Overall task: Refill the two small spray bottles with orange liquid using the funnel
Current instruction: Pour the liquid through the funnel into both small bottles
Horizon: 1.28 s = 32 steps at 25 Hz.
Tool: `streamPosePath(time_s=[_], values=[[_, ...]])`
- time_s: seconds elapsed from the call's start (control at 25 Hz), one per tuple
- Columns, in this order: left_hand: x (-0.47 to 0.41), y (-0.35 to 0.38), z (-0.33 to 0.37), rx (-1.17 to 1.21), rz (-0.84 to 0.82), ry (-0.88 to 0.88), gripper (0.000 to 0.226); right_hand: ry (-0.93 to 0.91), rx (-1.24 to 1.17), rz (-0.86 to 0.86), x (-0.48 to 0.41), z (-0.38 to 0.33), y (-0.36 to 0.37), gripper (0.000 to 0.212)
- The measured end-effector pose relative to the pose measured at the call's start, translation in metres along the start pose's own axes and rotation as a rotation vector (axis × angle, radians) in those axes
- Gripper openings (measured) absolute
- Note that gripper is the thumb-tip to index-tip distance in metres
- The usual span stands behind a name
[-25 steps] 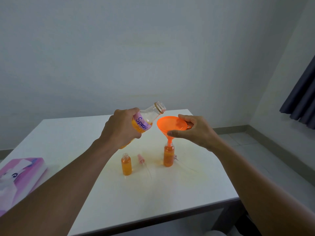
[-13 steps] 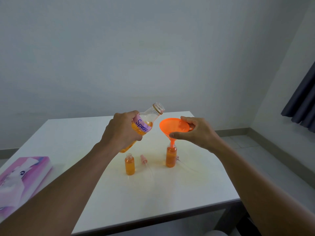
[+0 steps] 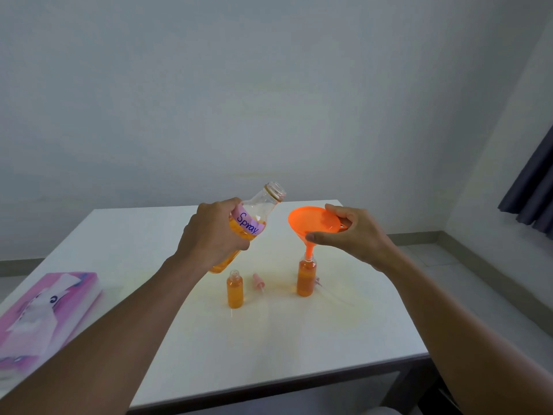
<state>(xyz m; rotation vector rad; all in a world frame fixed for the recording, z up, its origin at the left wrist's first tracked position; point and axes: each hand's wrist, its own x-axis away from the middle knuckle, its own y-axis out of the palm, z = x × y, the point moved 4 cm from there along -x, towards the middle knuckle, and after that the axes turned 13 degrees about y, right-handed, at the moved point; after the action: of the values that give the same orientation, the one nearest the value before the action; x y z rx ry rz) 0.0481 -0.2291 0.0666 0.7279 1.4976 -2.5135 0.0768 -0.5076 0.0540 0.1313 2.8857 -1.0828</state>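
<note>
Nearest, at the front left edge of the white table [image 3: 299,348], lies a pink tissue box [image 3: 45,310] with a white tissue poking from its top, well to the left of both hands; the print on it is too blurred to read.

Just below the left hand [image 3: 215,235] and a little to its right, an open small spray bottle [image 3: 235,290] stands upright, filled with orange liquid nearly to the shoulder. Beside it, between the two bottles, a pink spray cap [image 3: 258,281] lies on its side with its thin tube pointing toward the camera.

Directly under the right hand [image 3: 353,235] stands the second small spray bottle [image 3: 305,278], also upright and full of orange almost to the neck. A second spray head with its clear tube lies just right of it, partly hidden behind the bottle.

The right hand pinches the rim of the orange funnel [image 3: 314,224] between thumb and fingers; the funnel is tilted and its spout sits in the second bottle's neck.

The left hand is wrapped around a clear refill bottle [image 3: 257,214], uncapped and tipped with its mouth up and toward the funnel, apart from it. Orange liquid pools in its lower half. Its pink label reads "Spray" in handwritten purple.

A dark curtain [image 3: 532,187] hangs far right.
</note>
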Motion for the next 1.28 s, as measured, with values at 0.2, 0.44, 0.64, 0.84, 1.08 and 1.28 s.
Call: streamPosePath(time_s=[0.2,0.44,0.64,0.84,1.08,1.28], values=[[0.008,-0.01,-0.007,0.019,0.045,-0.029,0.072,-0.007,-0.005,0.007,0.002,-0.007,-0.006,0.108],[0.019,-0.028,-0.035,0.057,0.121,-0.125,0.07,-0.052,-0.138,0.03,0.004,-0.041,-0.013,0.112],[0.034,-0.051,-0.077,0.078,0.209,-0.224,0.078,-0.081,-0.191,-0.064,0.0,-0.083,0.036,0.095],[0.046,-0.065,-0.133,0.115,0.3,-0.332,0.079,-0.057,-0.188,-0.182,-0.025,-0.124,0.125,0.103],[0.052,-0.05,-0.204,0.182,0.327,-0.463,0.084,0.025,-0.115,-0.259,-0.059,-0.151,0.232,0.111],[0.048,-0.037,-0.24,0.209,0.348,-0.524,0.083,0.081,-0.047,-0.308,-0.079,-0.164,0.293,0.11]])
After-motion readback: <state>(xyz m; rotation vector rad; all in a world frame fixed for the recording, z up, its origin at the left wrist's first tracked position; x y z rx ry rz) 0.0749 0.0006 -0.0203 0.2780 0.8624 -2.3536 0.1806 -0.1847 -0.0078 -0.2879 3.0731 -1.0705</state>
